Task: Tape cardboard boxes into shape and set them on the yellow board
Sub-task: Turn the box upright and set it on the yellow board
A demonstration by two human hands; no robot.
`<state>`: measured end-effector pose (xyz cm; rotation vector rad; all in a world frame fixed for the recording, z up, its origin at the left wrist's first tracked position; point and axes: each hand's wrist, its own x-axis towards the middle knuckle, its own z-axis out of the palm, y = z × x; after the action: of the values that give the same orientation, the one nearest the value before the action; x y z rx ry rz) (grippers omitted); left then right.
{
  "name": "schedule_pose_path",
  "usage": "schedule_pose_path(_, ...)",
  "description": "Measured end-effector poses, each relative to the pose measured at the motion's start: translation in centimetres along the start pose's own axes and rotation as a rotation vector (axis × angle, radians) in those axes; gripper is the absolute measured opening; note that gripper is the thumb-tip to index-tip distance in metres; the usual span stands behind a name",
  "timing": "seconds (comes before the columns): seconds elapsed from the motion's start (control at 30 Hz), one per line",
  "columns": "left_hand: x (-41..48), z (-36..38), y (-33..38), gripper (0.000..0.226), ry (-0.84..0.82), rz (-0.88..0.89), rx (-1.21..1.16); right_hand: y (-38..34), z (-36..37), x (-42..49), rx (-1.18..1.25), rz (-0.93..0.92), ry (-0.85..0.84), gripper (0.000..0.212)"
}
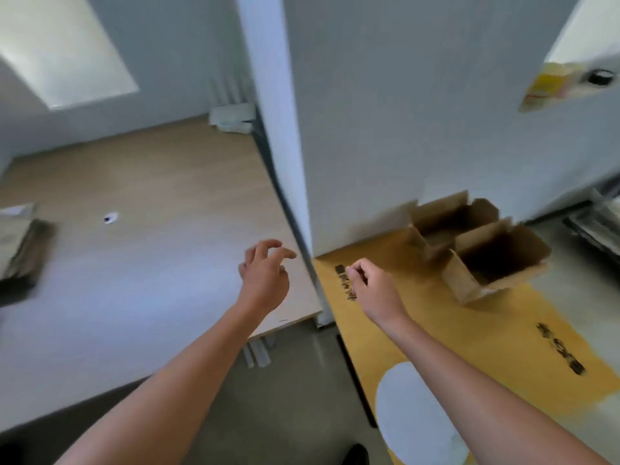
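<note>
Two open-topped cardboard boxes stand side by side on the yellow board (419, 333) on the floor at the right: one box (496, 263) nearer, the other box (443, 223) behind it against the white partition. My left hand (265, 273) hovers over the table's right edge, fingers loosely curled, holding nothing. Above the yellow board's left part is my right hand (372, 286), fingers curled, with nothing in it, well left of the boxes.
A wooden table (141, 229) fills the left, with a stack of flat cardboard (16, 250) at its left edge. A white partition (402, 129) rises between table and board. The image is blurred by motion.
</note>
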<state>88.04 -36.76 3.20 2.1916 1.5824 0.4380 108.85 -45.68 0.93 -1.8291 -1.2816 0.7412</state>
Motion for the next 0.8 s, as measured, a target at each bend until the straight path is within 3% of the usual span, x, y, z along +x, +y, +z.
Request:
schedule_pose_path(0.17,-4.6,-6.6,-11.0,0.044,0.149,-0.202,-0.020,-7.0,10.2,0.6,-0.114,-0.186,-0.258,0.002)
schedule_pose_path(0.3,-9.4,-11.6,-20.1,0.044,0.218,-0.329,-0.036,-12.7,19.2,-1.1,-0.145,-0.284,-0.395,0.010)
schedule_pose_path(0.6,-17.2,-21.3,-39.0,0.041,0.292,-0.499,-0.038,-24.0,38.1,-5.8,-0.163,-0.338,-0.523,0.019)
schedule_pose_path(0.8,-18.1,-24.8,-46.8,0.043,0.257,-0.565,-0.014,-28.5,46.2,-5.7,-0.179,-0.335,-0.544,0.010)
